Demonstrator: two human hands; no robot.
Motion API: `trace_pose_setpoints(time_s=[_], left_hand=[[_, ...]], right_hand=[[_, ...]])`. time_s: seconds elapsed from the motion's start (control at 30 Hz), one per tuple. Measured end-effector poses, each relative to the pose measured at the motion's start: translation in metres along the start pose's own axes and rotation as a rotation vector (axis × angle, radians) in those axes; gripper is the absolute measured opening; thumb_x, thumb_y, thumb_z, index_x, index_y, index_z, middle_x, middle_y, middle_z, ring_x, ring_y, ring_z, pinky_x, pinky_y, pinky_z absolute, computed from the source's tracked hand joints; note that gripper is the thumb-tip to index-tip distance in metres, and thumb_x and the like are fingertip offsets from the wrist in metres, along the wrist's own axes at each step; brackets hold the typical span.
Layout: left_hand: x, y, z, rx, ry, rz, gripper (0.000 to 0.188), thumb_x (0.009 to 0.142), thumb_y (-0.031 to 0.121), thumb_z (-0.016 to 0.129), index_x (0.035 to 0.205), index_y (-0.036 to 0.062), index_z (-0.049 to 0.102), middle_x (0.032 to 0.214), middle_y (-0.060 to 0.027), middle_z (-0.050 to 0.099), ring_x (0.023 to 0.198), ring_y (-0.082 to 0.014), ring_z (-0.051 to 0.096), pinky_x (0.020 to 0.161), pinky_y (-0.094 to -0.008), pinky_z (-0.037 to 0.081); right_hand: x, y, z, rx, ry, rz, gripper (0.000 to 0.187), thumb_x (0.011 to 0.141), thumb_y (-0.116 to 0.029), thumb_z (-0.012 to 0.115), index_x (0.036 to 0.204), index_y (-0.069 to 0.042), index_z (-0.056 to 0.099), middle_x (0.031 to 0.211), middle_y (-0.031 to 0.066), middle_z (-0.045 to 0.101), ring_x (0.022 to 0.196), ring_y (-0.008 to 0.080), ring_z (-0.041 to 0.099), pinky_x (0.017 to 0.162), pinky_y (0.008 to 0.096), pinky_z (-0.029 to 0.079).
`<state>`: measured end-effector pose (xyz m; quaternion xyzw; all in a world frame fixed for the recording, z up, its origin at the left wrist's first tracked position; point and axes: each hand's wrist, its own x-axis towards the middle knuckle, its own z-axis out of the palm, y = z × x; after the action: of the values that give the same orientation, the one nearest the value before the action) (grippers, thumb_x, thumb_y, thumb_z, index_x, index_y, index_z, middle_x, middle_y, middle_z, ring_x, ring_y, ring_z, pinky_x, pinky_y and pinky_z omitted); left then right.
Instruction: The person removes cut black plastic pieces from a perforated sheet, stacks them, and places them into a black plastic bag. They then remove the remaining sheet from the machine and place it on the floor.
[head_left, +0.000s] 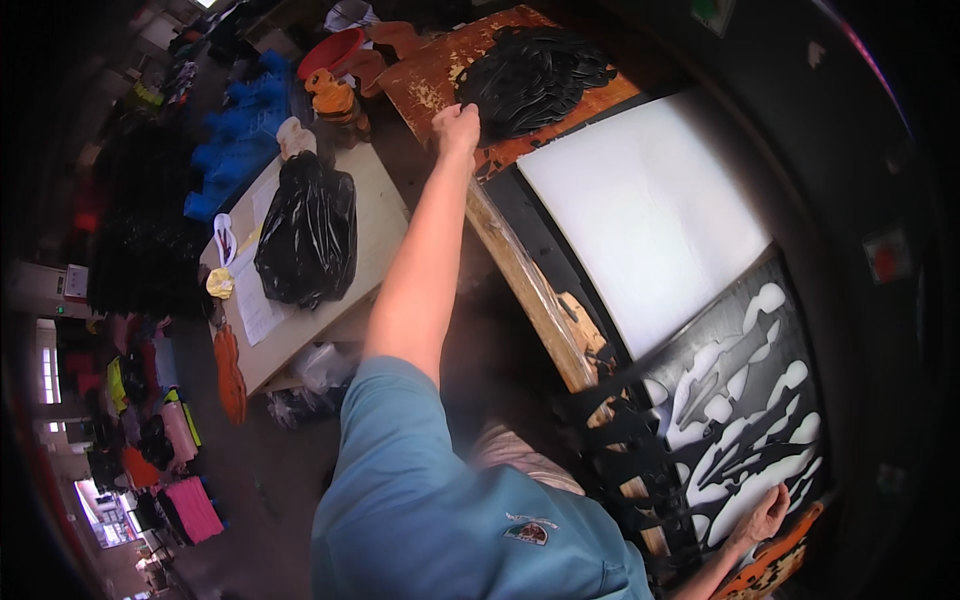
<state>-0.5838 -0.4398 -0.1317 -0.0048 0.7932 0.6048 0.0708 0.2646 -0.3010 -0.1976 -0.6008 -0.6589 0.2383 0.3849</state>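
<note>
fingers of the left hand point(457, 130) are curled closed at the left edge of the black pile point(535, 85); whether they pinch a piece, i cannot tell. the pile lies just right of them on the orange table point(420, 78), its long axis running off rightward; this hand is nearer. the right hand point(765, 515) is well apart, fingers half curled, grip unclear, the cut sheet point(745, 405) stretching ahead of them.
</note>
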Motion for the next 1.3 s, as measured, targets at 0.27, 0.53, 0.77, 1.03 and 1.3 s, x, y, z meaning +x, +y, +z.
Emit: trace_pose_setpoints(time_s=[0.27,0.53,0.77,1.03,1.3], left_hand=[[0.009,-0.014,-0.026,-0.088,-0.164,0.147,0.063,0.1,0.026,0.072,0.148,-0.0109,0.052,0.138,-0.0225,0.066,0.113,-0.0245,0.069,0.096,-0.0348,0.055],[0.056,0.016,-0.024,0.312,-0.313,0.249,0.103,0.092,0.055,0.076,0.155,-0.0157,0.036,0.159,-0.0325,0.044,0.149,-0.0346,0.045,0.121,-0.038,0.036],[0.075,0.015,-0.008,0.088,-0.478,0.182,0.109,0.079,0.046,0.089,0.153,-0.0147,0.038,0.155,-0.0355,0.045,0.145,-0.0416,0.048,0.121,-0.0422,0.038],[0.069,0.046,-0.012,0.158,-0.556,0.03,0.061,0.085,0.029,0.087,0.124,-0.0132,0.067,0.114,-0.0175,0.075,0.1,-0.0232,0.073,0.09,-0.0345,0.057],[0.076,0.032,-0.005,0.052,-0.452,0.026,0.078,0.079,0.029,0.092,0.137,-0.0101,0.058,0.131,-0.0187,0.069,0.118,-0.0257,0.067,0.1,-0.0347,0.052]], right_hand=[[0.01,0.001,0.003,-0.206,0.085,0.09,0.028,0.109,-0.018,0.061,0.126,0.004,0.067,0.116,0.0068,0.069,0.105,0.0159,0.062,0.099,0.0275,0.047],[0.007,-0.077,0.07,-0.156,0.204,0.146,0.033,0.108,-0.023,0.062,0.128,0.003,0.068,0.119,0.0115,0.071,0.109,0.0178,0.063,0.1,0.0296,0.048],[-0.018,-0.168,0.165,-0.462,0.185,-0.09,0.03,0.104,-0.023,0.066,0.122,0.001,0.07,0.121,0.0161,0.066,0.114,0.0303,0.062,0.103,0.0386,0.048],[-0.012,-0.252,0.223,-0.245,0.209,-0.172,0.024,0.103,-0.011,0.066,0.123,0.001,0.069,0.125,0.0152,0.064,0.116,0.0265,0.063,0.102,0.0362,0.049],[0.0,-0.47,0.442,0.348,-0.544,-0.579,0.049,0.094,-0.023,0.077,0.133,0.002,0.063,0.133,0.0219,0.061,0.122,0.0351,0.063,0.105,0.0421,0.052]])
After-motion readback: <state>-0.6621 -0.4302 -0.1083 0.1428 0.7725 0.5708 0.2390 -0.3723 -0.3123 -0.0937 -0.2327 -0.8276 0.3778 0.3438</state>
